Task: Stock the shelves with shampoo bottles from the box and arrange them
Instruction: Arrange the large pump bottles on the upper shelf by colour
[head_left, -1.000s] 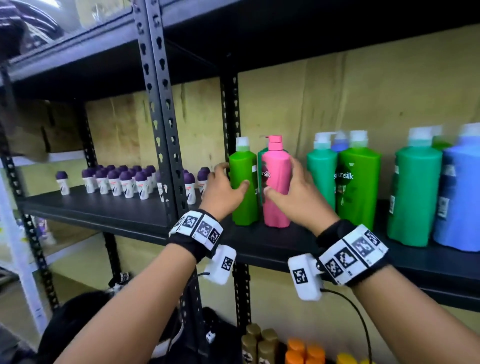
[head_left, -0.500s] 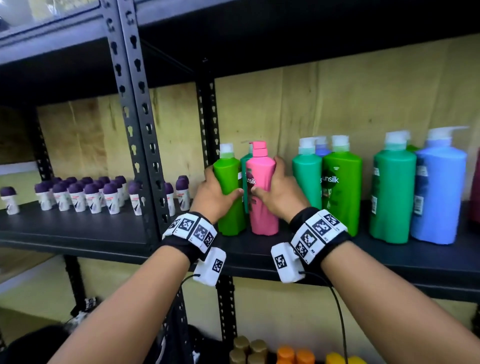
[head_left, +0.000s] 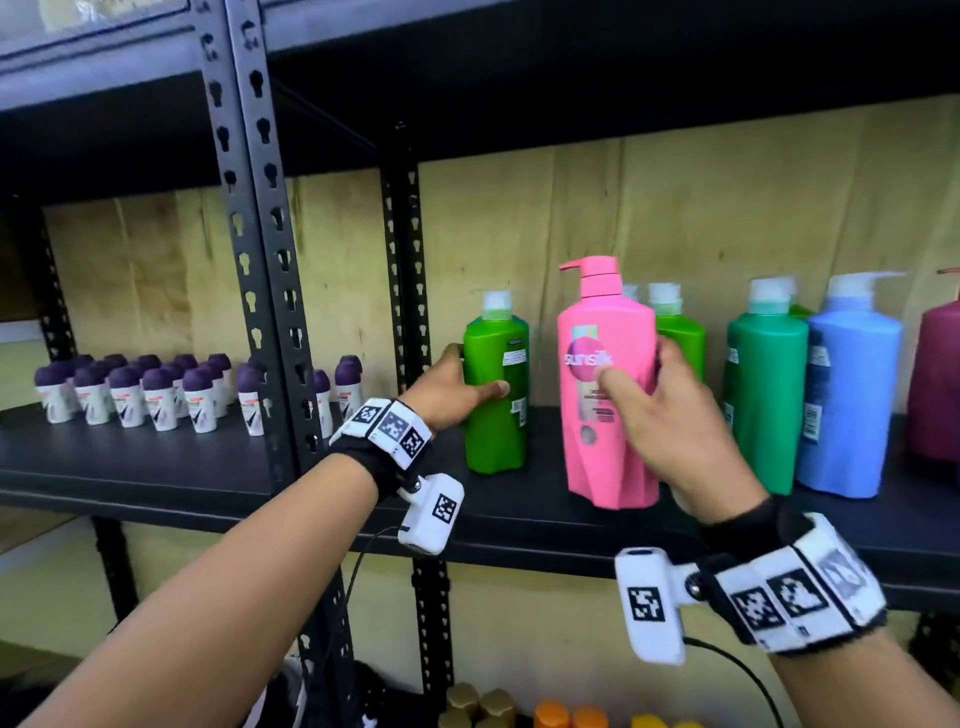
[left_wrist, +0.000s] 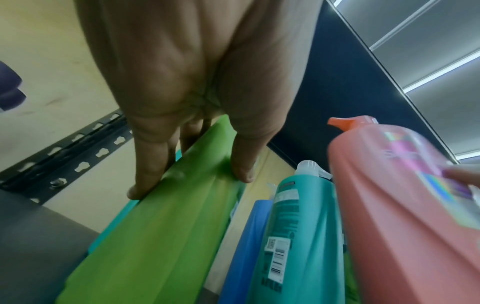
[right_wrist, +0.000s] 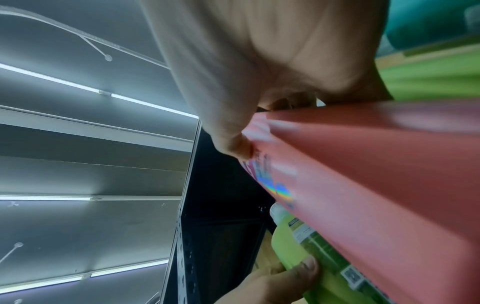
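Pink plastic is what your right hand (head_left: 670, 415) holds: the tall pink pump bottle (head_left: 605, 384), upright near the front edge of the black metal shelf (head_left: 208, 467), with your thumb on its label and the other fingers (head_left: 667, 358) curled round its far side. Your left hand (head_left: 447, 389) grips the light green shampoo bottle (head_left: 496, 395), standing just left of the pink one, thumb on the front and fingers (left_wrist: 145, 170) along its side. More green and blue bottles (head_left: 852, 395) stand to the right; small purple-capped roll-on bottles (head_left: 156, 395) stand to the left
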